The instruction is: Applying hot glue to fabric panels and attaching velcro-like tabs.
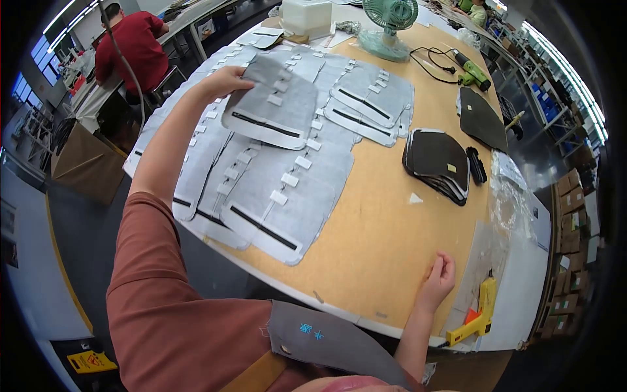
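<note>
Grey fabric panel (274, 104) pinched by left hand (225, 81); right hand (439, 277) loosely curled on table (385, 222).

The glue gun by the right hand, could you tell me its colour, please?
Yellow glue gun with an orange trigger, head view.

The big brown table (385, 222) holds rows of grey cloth pieces (281, 196), a stack of dark pieces (437, 160), a green fan (390, 26), a white box (305, 16), a green drill (471, 68) and a yellow glue gun (480, 317).
</note>
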`<state>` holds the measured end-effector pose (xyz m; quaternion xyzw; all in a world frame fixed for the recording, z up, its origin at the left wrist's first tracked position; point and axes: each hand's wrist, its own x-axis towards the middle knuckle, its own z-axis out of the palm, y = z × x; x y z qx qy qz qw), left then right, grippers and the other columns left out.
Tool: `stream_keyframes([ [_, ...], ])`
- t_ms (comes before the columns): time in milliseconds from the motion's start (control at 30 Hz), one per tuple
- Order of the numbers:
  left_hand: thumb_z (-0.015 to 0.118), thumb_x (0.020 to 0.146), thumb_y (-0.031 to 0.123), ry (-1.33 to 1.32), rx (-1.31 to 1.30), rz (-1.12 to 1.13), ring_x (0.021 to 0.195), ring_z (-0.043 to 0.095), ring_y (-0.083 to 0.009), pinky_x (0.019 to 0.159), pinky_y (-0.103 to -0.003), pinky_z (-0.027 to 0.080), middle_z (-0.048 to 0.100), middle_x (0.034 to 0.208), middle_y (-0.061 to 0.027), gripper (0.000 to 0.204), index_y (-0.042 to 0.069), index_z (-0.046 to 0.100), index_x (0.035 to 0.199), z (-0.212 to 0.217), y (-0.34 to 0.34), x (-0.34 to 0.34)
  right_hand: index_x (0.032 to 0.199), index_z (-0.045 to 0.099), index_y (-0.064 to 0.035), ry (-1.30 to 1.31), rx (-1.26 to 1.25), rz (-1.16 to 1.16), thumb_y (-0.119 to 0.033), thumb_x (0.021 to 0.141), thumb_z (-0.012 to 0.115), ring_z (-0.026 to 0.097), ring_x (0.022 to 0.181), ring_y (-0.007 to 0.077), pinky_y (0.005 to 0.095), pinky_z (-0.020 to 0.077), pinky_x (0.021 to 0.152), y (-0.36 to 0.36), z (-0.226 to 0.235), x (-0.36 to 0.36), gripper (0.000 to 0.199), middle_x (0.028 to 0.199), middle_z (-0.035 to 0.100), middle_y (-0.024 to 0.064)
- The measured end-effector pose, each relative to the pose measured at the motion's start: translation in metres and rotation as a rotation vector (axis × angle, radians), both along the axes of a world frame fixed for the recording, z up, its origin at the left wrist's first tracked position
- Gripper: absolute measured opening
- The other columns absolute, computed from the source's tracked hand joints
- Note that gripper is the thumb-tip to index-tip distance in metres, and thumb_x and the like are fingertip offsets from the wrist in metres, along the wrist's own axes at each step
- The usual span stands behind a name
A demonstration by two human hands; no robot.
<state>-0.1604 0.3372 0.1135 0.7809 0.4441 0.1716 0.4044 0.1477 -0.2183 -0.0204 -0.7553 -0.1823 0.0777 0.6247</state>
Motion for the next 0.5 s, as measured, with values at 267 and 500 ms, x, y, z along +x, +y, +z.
stream_keyframes([
  [267,0.077,0.085,0.023,0.184,0.018,0.111,0.050,0.036,-0.0035,0.042,-0.026,0.020,0.047,0.063,0.0079,0.021,0.011,0.071,0.100,-0.048,0.079,-0.017,0.103,0.062,-0.0032,0.025,0.016,0.012,-0.008,0.102,0.052,0.039,0.058,0.0022,0.0183,0.0284,0.051,0.008,0.006,-0.004,0.012,0.072,0.047,-0.0045],
  [500,0.075,0.086,0.026,0.301,0.451,0.313,0.092,0.070,-0.0199,0.078,-0.032,0.053,0.075,0.102,-0.0114,0.035,0.005,0.073,0.114,-0.052,0.083,-0.033,0.097,0.055,-0.0052,0.104,0.236,0.060,-0.014,0.106,0.044,0.043,0.061,0.0063,0.0201,0.0335,0.055,0.012,0.010,-0.007,0.017,0.075,0.050,-0.0008],
])
